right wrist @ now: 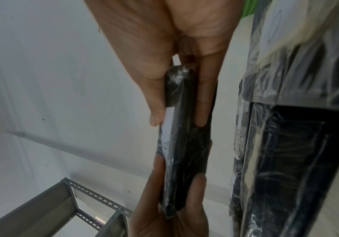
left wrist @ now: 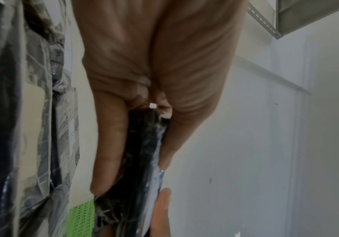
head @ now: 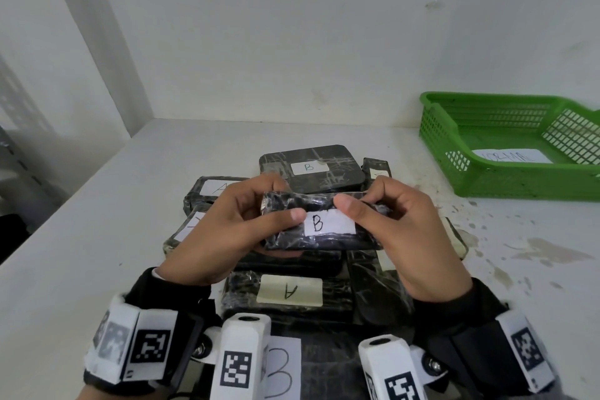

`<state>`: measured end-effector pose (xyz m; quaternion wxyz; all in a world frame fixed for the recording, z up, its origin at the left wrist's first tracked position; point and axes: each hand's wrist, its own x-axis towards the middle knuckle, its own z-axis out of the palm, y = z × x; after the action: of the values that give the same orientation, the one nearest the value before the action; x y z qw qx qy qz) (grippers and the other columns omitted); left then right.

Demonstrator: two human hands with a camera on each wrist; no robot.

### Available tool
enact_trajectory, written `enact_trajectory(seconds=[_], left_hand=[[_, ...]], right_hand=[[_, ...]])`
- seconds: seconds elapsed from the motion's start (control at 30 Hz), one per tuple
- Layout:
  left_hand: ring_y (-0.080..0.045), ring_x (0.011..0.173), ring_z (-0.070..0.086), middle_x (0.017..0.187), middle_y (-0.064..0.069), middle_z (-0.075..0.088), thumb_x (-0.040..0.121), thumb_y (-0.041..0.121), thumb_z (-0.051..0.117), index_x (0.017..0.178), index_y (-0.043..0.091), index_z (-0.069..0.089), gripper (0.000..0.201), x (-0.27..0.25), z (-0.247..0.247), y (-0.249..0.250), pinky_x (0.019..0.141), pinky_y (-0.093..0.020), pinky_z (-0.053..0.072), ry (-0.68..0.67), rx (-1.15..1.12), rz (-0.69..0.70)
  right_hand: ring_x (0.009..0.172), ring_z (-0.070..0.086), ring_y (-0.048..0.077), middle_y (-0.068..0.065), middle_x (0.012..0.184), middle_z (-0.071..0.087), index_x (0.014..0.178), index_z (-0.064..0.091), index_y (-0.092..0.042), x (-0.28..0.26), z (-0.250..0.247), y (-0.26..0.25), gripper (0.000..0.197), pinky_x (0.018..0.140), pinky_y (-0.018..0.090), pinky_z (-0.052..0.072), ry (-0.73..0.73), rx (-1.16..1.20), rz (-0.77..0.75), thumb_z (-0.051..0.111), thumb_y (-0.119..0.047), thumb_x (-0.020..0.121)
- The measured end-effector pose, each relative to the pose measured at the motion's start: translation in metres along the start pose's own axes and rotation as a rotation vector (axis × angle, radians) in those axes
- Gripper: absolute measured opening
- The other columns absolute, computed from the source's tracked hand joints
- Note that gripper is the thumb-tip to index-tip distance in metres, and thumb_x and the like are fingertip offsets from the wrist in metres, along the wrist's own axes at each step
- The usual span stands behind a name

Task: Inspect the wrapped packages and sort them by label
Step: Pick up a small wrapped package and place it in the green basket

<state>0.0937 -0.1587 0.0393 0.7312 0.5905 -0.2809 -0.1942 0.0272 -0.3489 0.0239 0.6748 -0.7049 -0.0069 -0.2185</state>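
Observation:
Both hands hold a black plastic-wrapped package (head: 321,224) above the pile, its white label marked B facing me. My left hand (head: 227,230) grips its left end, thumb on top and fingers underneath. My right hand (head: 389,224) pinches the right end, thumb at the label's corner. The left wrist view shows the package (left wrist: 144,168) edge-on between thumb and fingers, and the right wrist view shows the package (right wrist: 184,136) the same way. Below lie more wrapped packages: one labelled B (head: 311,167) at the back, one labelled A (head: 289,291) in front, another A (head: 214,188) at the left.
A green plastic basket (head: 506,182) with a paper note inside stands at the back right of the white table (head: 97,221). A large sheet marked 3 (head: 282,367) lies near the front edge. A grey metal shelf frame (right wrist: 43,208) stands to the left.

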Motion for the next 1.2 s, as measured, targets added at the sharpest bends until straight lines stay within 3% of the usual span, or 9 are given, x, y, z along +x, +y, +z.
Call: enact_trajectory(seconds=[0.1, 0.3, 0.5, 0.6, 0.73, 0.93, 1.07, 1.13, 1.2], left_hand=[[-0.009, 0.059, 0.066, 0.063, 0.005, 0.063, 0.079, 0.003, 0.070, 0.061, 0.017, 0.060, 0.026, 0.000, 0.000, 0.000, 0.054, -0.020, 0.055, -0.001, -0.026, -0.006], [-0.023, 0.085, 0.075, 0.089, -0.007, 0.075, 0.068, -0.001, 0.077, 0.074, 0.019, 0.066, 0.024, -0.001, -0.009, -0.003, 0.067, -0.033, 0.062, -0.018, -0.044, -0.076], [-0.026, 0.092, 0.074, 0.100, -0.011, 0.072, 0.067, 0.010, 0.082, 0.086, 0.020, 0.071, 0.024, 0.002, -0.012, -0.005, 0.068, -0.032, 0.062, 0.009, -0.114, -0.084], [-0.031, 0.102, 0.071, 0.115, -0.019, 0.068, 0.069, 0.026, 0.089, 0.102, 0.012, 0.069, 0.042, 0.001, -0.014, -0.005, 0.070, -0.036, 0.062, 0.018, -0.217, -0.111], [-0.027, 0.100, 0.073, 0.115, -0.017, 0.070, 0.082, 0.009, 0.062, 0.108, 0.008, 0.063, 0.026, 0.002, -0.014, -0.005, 0.068, -0.035, 0.062, 0.064, -0.208, -0.112], [-0.027, 0.101, 0.068, 0.114, -0.015, 0.067, 0.077, 0.009, 0.071, 0.112, 0.014, 0.065, 0.036, 0.001, -0.018, -0.006, 0.080, -0.032, 0.059, -0.038, -0.096, -0.023], [-0.027, 0.111, 0.064, 0.121, -0.013, 0.067, 0.082, -0.005, 0.061, 0.130, 0.020, 0.060, 0.055, -0.001, -0.019, -0.005, 0.092, -0.031, 0.055, -0.081, -0.037, 0.014], [-0.030, 0.119, 0.062, 0.129, -0.015, 0.065, 0.082, 0.004, 0.069, 0.140, 0.025, 0.050, 0.065, 0.000, -0.019, -0.005, 0.097, -0.035, 0.054, -0.062, -0.066, 0.031], [-0.031, 0.123, 0.061, 0.131, -0.014, 0.064, 0.072, 0.036, 0.085, 0.143, 0.026, 0.045, 0.082, 0.002, -0.021, -0.005, 0.095, -0.039, 0.055, -0.015, -0.126, 0.015]], right_hand=[[0.064, 0.042, 0.025, 0.030, 0.070, 0.047, 0.071, 0.052, 0.006, -0.001, 0.002, -0.002, 0.048, 0.064, 0.029, 0.042, -0.005, -0.008, -0.007, 0.079, -0.033, 0.072], [0.065, 0.051, 0.013, -0.007, 0.066, 0.055, 0.075, 0.065, -0.019, 0.004, -0.006, -0.001, 0.033, 0.064, 0.026, 0.045, -0.092, 0.011, 0.122, 0.085, -0.043, 0.066], [0.067, 0.059, 0.010, -0.007, 0.070, 0.062, 0.082, 0.067, -0.016, 0.004, -0.008, -0.005, 0.028, 0.063, 0.020, 0.051, -0.106, 0.078, 0.134, 0.078, -0.035, 0.065], [0.090, 0.067, 0.017, 0.003, 0.093, 0.066, 0.092, 0.072, -0.022, 0.007, -0.013, -0.007, 0.026, 0.078, 0.035, 0.061, -0.168, 0.204, 0.235, 0.072, -0.032, 0.068], [0.093, 0.067, 0.019, 0.004, 0.095, 0.069, 0.094, 0.076, -0.030, 0.006, -0.012, -0.007, 0.026, 0.083, 0.042, 0.060, -0.126, 0.135, 0.183, 0.071, -0.036, 0.069], [0.117, 0.065, 0.020, 0.001, 0.131, 0.065, 0.137, 0.052, -0.028, 0.009, -0.015, -0.012, 0.069, 0.087, 0.038, 0.059, -0.177, 0.290, 0.304, 0.064, -0.055, 0.074], [0.096, 0.073, 0.027, 0.013, 0.119, 0.070, 0.130, 0.056, -0.015, 0.009, -0.015, -0.013, 0.058, 0.074, 0.032, 0.061, -0.201, 0.321, 0.377, 0.059, -0.041, 0.078], [0.089, 0.074, 0.028, 0.017, 0.114, 0.071, 0.124, 0.060, -0.013, 0.009, -0.014, -0.014, 0.048, 0.071, 0.030, 0.061, -0.181, 0.388, 0.359, 0.060, -0.026, 0.078], [0.092, 0.073, 0.027, 0.018, 0.120, 0.069, 0.125, 0.060, -0.011, 0.009, -0.011, -0.013, 0.048, 0.076, 0.030, 0.060, -0.142, 0.461, 0.325, 0.060, -0.019, 0.078]])
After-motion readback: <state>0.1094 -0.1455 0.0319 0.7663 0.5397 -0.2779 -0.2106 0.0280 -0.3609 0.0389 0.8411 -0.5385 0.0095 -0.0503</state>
